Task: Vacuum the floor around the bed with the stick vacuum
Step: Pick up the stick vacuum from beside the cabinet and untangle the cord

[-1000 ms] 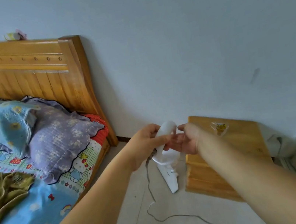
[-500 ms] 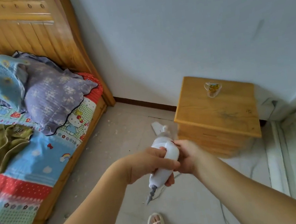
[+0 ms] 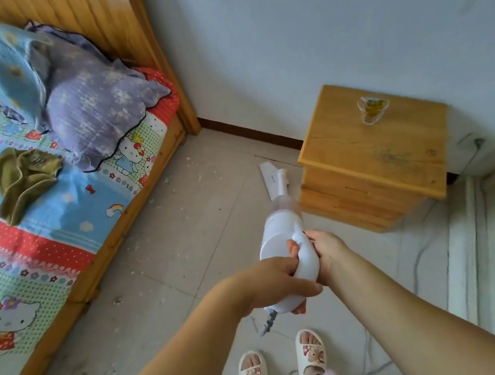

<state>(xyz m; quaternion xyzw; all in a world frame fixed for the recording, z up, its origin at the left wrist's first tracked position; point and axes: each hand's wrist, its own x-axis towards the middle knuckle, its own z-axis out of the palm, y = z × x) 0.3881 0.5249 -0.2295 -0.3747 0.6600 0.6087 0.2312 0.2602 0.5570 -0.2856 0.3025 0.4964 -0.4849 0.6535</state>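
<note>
A white stick vacuum (image 3: 280, 237) slants down from my hands to the floor. Its flat head (image 3: 271, 180) lies on the tiles beside the nightstand. My left hand (image 3: 274, 283) grips the lower part of the white handle, fingers curled round it. My right hand (image 3: 325, 249) holds the handle from the right side, just above the left. The wooden bed (image 3: 133, 212) with a patterned sheet runs along the left. Pale crumbs and dust (image 3: 170, 180) are scattered on the grey tiles beside it.
A wooden nightstand (image 3: 377, 173) with a small glass cup (image 3: 371, 109) stands against the wall at right. The vacuum's grey cord (image 3: 420, 260) trails over the floor on the right and behind my slippered feet (image 3: 281, 366). Pillows (image 3: 97, 104) and an olive cloth (image 3: 22, 177) lie on the bed.
My view has tilted down from the wall to the floor and my feet. Both hands stayed on the handle, which came nearer to me while the vacuum head stayed beside the nightstand.
</note>
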